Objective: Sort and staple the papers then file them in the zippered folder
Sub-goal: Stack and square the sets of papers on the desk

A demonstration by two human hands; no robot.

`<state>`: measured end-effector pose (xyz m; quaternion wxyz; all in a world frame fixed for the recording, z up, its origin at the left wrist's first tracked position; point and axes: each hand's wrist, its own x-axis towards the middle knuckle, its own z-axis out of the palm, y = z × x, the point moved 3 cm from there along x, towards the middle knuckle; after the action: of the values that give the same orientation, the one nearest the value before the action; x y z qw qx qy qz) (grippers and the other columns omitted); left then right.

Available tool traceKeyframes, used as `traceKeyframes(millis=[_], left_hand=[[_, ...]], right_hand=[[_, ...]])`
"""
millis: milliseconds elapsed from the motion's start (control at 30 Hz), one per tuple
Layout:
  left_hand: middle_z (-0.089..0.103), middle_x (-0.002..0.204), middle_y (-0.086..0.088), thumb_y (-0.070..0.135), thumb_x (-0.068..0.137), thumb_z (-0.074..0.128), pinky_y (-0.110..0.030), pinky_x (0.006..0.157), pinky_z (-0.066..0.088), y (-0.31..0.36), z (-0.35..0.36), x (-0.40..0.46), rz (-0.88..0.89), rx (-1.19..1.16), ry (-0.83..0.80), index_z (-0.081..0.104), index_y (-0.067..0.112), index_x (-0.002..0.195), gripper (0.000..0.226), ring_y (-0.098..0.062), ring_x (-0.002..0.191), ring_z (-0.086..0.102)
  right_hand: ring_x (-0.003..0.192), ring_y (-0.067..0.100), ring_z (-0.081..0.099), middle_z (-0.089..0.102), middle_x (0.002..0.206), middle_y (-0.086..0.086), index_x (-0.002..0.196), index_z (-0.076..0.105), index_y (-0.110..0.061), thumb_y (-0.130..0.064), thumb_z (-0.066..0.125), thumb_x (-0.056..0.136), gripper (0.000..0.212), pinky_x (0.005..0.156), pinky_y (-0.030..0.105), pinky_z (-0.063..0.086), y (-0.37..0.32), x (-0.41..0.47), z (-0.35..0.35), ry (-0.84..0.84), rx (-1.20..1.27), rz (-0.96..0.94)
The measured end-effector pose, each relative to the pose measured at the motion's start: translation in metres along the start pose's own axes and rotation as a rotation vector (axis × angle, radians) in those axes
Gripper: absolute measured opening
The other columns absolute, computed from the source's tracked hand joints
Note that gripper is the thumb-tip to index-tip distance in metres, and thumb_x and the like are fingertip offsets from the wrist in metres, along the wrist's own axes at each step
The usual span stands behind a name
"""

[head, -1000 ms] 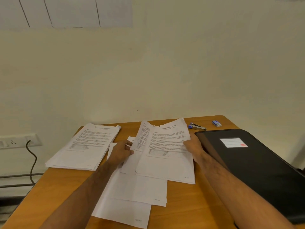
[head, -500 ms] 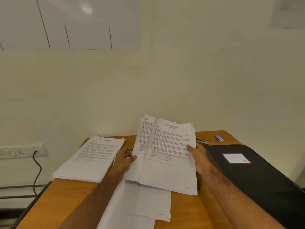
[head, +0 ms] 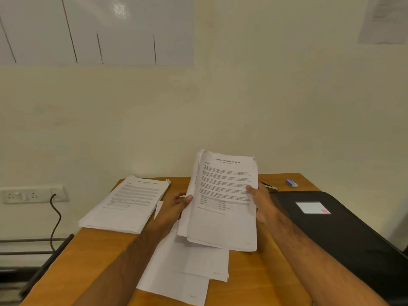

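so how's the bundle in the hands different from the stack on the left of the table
The held bundle is lifted and tilted up, gripped at its sides by the left hand and right hand; the left stack lies flat on the table, untouched. The bundle's edges are roughly squared; the stack's sheets are fanned and look thicker. Both are white printed pages with a title on top.

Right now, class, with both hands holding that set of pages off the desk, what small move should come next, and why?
Probably tap the held pages square on the desk. The left hand and right hand grip the sides, yet the sheets sit fanned and uneven, and the stapler lies untouched behind.
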<state>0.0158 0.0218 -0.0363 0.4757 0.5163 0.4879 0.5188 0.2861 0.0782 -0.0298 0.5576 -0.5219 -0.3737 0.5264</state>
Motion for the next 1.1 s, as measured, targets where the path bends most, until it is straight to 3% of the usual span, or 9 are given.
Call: traceKeyframes(millis=[133,267,367,467,600,700,800,933,1100], left_hand=[[0.071,0.116,0.004,0.032,0.095,0.062,-0.043,0.086,0.060,-0.004,0.008,-0.013,-0.055,0.036,-0.082,0.058,0.031,0.119,0.025,-0.021,0.103,0.071],[0.067,0.115,0.009,0.015,0.105,0.043,-0.028,0.080,0.057,-0.011,0.012,-0.019,-0.104,0.060,-0.082,0.056,0.030,0.116,0.024,-0.013,0.102,0.067],[0.065,0.109,0.014,0.012,0.105,0.039,-0.019,0.071,0.053,-0.016,0.013,-0.024,-0.102,0.070,-0.037,0.053,0.034,0.112,0.027,-0.006,0.098,0.064],[0.066,0.113,0.007,0.016,0.105,0.041,-0.027,0.075,0.056,-0.018,0.013,-0.023,-0.113,0.026,-0.003,0.053,0.030,0.118,0.024,-0.016,0.101,0.067],[0.068,0.118,-0.003,0.021,0.105,0.043,-0.031,0.073,0.059,-0.017,-0.001,-0.014,-0.074,0.087,0.047,0.059,0.023,0.127,0.027,-0.023,0.100,0.069],[0.065,0.118,0.000,0.018,0.100,0.055,-0.026,0.077,0.056,-0.018,-0.026,-0.006,0.037,0.387,0.166,0.059,0.023,0.121,0.022,-0.019,0.102,0.066],[0.060,0.124,-0.002,0.020,0.090,0.071,-0.026,0.090,0.046,-0.028,-0.045,0.001,-0.030,0.627,0.177,0.054,0.016,0.126,0.040,-0.018,0.110,0.059],[0.056,0.134,-0.004,0.028,0.078,0.084,-0.030,0.095,0.047,-0.038,-0.045,0.000,-0.134,0.774,0.116,0.045,0.017,0.134,0.069,-0.019,0.113,0.056],[0.055,0.139,-0.005,0.022,0.078,0.084,-0.037,0.102,0.048,-0.038,-0.039,-0.001,-0.154,0.736,0.115,0.039,0.020,0.139,0.076,-0.025,0.123,0.057]], right_hand=[[0.110,0.023,0.061,0.061,0.134,0.007,0.145,0.045,-0.012,-0.005,0.049,0.105,0.041,0.093,0.038,0.051,0.010,-0.008,0.005,0.043,-0.119,-0.068],[0.105,0.028,0.066,0.065,0.121,0.010,0.135,0.041,-0.009,-0.007,0.060,0.100,0.039,0.091,0.045,0.055,0.020,-0.016,0.004,0.064,-0.006,0.047],[0.103,0.037,0.073,0.072,0.119,0.017,0.135,0.053,-0.004,-0.006,0.072,0.091,0.048,0.083,0.052,0.061,0.027,-0.022,0.001,-0.153,0.097,0.177],[0.102,0.030,0.074,0.072,0.123,0.014,0.128,0.064,-0.009,0.003,0.066,0.092,0.038,0.076,0.040,0.062,0.029,-0.034,-0.001,-0.330,-0.050,0.154],[0.101,0.026,0.071,0.069,0.126,0.014,0.133,0.060,-0.006,0.007,0.061,0.094,0.041,0.078,0.038,0.058,0.021,-0.023,-0.016,-0.136,0.000,-0.008],[0.097,0.024,0.069,0.069,0.123,0.010,0.134,0.058,-0.011,0.003,0.061,0.096,0.041,0.071,0.039,0.056,0.016,-0.010,-0.033,0.032,0.106,-0.018],[0.094,0.020,0.067,0.068,0.118,0.006,0.138,0.055,-0.015,-0.001,0.059,0.099,0.042,0.064,0.037,0.054,0.014,-0.004,-0.044,0.145,0.135,-0.018],[0.092,0.018,0.067,0.066,0.106,0.000,0.138,0.052,-0.019,-0.004,0.058,0.100,0.042,0.063,0.036,0.055,0.019,-0.001,-0.043,0.166,0.116,0.006],[0.101,0.024,0.069,0.068,0.117,0.004,0.136,0.056,-0.017,-0.003,0.058,0.100,0.039,0.072,0.041,0.058,0.030,0.001,-0.032,0.109,0.112,0.022]])
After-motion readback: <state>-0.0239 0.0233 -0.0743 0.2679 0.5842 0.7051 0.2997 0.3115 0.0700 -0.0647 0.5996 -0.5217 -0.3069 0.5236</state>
